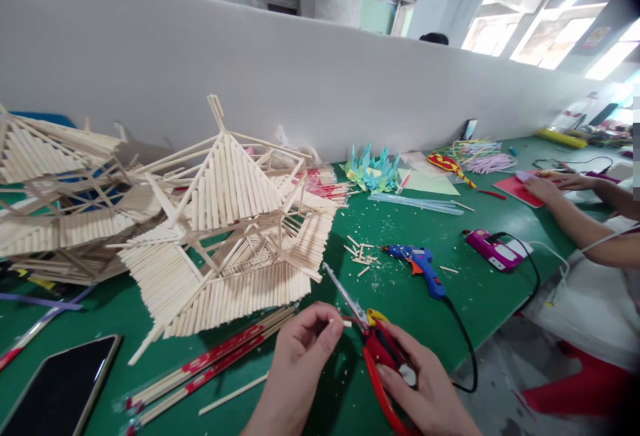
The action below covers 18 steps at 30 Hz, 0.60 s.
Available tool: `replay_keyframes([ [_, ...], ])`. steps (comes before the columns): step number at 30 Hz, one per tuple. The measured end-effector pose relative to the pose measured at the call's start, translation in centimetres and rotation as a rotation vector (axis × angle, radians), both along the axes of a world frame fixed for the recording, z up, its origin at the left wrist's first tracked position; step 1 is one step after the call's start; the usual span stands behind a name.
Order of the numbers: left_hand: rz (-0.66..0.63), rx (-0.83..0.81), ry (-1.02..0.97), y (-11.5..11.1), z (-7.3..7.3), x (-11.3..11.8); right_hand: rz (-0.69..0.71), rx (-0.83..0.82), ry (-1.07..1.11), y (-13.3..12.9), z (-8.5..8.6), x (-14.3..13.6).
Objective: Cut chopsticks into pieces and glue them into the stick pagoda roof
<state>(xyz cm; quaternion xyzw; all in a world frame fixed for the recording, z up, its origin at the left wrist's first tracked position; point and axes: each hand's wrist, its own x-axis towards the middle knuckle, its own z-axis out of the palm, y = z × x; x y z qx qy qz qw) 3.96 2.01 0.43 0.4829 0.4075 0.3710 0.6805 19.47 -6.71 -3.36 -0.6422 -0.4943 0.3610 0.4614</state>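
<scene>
My left hand point(307, 356), at the lower middle, pinches a short piece of wooden stick point(346, 323) between thumb and fingertips. Just right of it, my right hand point(420, 376) is wrapped round red-handled scissors point(375, 349); their blades point up and left, close to the stick piece. Beyond my hands stands a tiered, roofed model point(235, 189) made of wooden sticks. Wrapped chopsticks point(210, 363) and a loose stick point(233, 394) lie left of my left hand. Short cut pieces point(360, 256) are scattered beside a blue glue gun point(417, 263).
A second stick model point(65, 203) stands at the left, above a phone point(63, 386). Teal folded paper point(373, 168) is near the wall. A purple power socket point(495, 249) with cables lies at the right, near another person's arms point(575, 213).
</scene>
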Motion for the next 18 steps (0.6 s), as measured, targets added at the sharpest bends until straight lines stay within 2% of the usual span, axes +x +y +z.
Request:
replay_keyframes([
  [5,0.02,-0.03,0.038,-0.2,-1.1,-0.5,0.007,-0.043,0.082,-0.1,0.2,0.2],
  [7,0.001,-0.022,0.057,-0.3,-1.4,-0.6,0.019,-0.059,0.044,-0.2,0.2,0.3],
  [10,-0.017,-0.008,0.096,-0.3,-1.9,-0.8,-0.024,-0.044,-0.151,0.0,0.1,0.7],
  [15,0.034,0.023,0.186,-0.9,-2.4,-2.0,-0.241,-0.041,-0.666,1.3,-0.8,2.8],
  [18,0.034,0.007,0.205,-1.6,-2.9,-2.7,-0.274,-0.047,-0.786,2.5,-1.6,4.0],
])
